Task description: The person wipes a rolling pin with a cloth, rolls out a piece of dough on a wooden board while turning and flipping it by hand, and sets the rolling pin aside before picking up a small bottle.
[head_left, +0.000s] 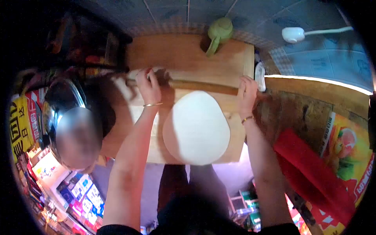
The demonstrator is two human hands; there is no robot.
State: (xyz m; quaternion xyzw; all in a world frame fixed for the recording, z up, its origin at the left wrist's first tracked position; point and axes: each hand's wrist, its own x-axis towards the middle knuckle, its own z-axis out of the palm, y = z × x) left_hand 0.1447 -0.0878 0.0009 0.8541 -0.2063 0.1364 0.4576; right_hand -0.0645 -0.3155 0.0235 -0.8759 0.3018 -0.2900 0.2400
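A round, thin white sheet of dough (pixel 197 127) lies flat on a pale wooden board (pixel 235 133), partly in shadow. Beyond it, a long wooden rod that looks like a rolling pin (pixel 203 87) runs crosswise between my hands. My left hand (pixel 149 87), a bracelet at its wrist, is closed at the left end, its fingertips partly in shadow. At the right end, my right hand (pixel 247 94) is closed with bent fingers, also with a bracelet. Neither hand touches the dough.
A green pitcher-like vessel (pixel 220 30) stands at the back against the tiled wall. A shiny rounded metal object (pixel 72 98) is at left. Red cloth (pixel 309 168) and a printed fruit carton (pixel 346 149) lie at right. A white plug with cable (pixel 293 35) is at upper right.
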